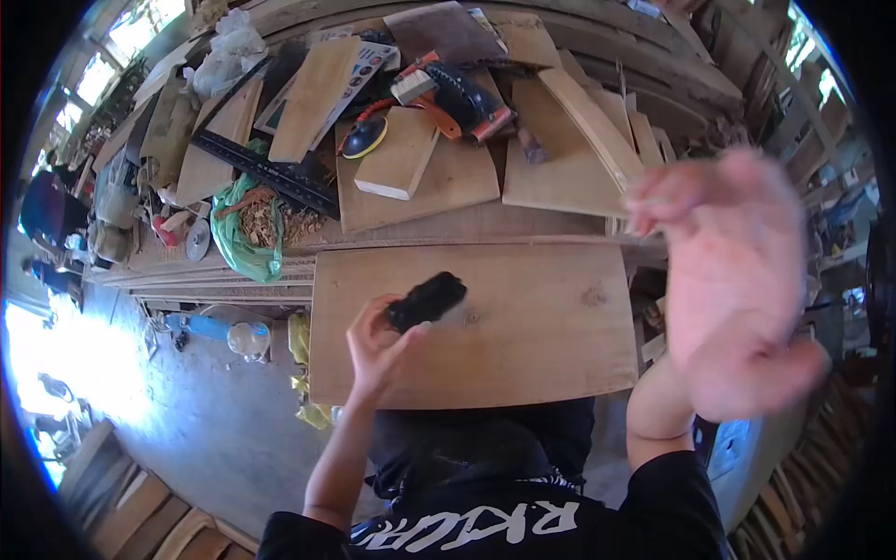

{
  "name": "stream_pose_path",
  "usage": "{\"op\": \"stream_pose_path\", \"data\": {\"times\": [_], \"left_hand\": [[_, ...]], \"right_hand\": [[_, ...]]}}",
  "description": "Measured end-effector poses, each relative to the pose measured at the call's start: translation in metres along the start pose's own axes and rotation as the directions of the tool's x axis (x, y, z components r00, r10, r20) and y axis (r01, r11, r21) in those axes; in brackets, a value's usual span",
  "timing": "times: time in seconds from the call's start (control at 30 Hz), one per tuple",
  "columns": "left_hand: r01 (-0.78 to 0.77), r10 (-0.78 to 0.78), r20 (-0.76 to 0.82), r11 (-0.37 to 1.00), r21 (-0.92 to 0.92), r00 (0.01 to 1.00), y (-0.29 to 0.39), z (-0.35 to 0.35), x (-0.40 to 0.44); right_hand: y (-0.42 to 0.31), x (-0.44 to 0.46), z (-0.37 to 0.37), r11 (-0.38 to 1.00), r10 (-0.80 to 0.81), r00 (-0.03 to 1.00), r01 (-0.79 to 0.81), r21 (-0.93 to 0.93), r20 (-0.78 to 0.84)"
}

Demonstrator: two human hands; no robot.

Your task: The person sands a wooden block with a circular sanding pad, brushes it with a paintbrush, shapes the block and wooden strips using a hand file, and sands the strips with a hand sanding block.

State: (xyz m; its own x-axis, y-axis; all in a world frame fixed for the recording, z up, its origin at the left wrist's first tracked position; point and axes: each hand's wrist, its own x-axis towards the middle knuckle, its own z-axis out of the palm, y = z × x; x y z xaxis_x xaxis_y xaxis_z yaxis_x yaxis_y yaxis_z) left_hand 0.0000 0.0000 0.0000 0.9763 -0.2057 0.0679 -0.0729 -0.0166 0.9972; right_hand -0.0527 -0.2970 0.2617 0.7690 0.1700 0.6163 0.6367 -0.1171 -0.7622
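A black, block-like object (427,301) is held between the thumb and fingers of my left hand (378,341), over the left half of a wide wooden board (532,345). My right hand (737,280) is raised close to the camera at the right, blurred, its palm showing and its fingers and thumb apart. Nothing shows in that hand. The board lies in front of my body, its far edge beside the cluttered bench.
On the bench lie a black metal square (266,173), a wooden block (397,154), a coiled black strap with orange parts (457,98) and a green plastic bag (247,229) with shavings. A blue bottle (201,325) is at the lower left.
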Motion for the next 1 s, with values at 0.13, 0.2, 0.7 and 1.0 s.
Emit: {"op": "stream_pose_path", "data": {"times": [0.13, 0.2, 0.7, 1.0], "left_hand": [[-0.331, 0.389, -0.185, 0.902, 0.278, 0.903, 0.007, -0.060, 0.053], [-0.179, 0.237, -0.314, 0.963, 0.202, 0.919, 0.017, -0.084, 0.081], [0.266, 0.500, -0.393, 0.307, 0.914, 0.772, 0.002, -0.220, 0.313], [0.457, 0.444, -0.506, 0.221, 0.862, 0.739, 0.024, -0.228, 0.362]], "right_hand": [[0.102, -0.049, 0.034, 0.943, 0.327, 0.930, -0.333, -0.006, -0.165], [0.157, -0.090, 0.056, 0.853, 0.473, 0.865, -0.497, -0.161, -0.168], [0.217, -0.165, 0.087, 0.729, 0.313, 0.939, -0.334, -0.598, -0.142], [0.224, -0.164, 0.085, 0.718, 0.316, 0.937, -0.337, -0.609, -0.146]]}}
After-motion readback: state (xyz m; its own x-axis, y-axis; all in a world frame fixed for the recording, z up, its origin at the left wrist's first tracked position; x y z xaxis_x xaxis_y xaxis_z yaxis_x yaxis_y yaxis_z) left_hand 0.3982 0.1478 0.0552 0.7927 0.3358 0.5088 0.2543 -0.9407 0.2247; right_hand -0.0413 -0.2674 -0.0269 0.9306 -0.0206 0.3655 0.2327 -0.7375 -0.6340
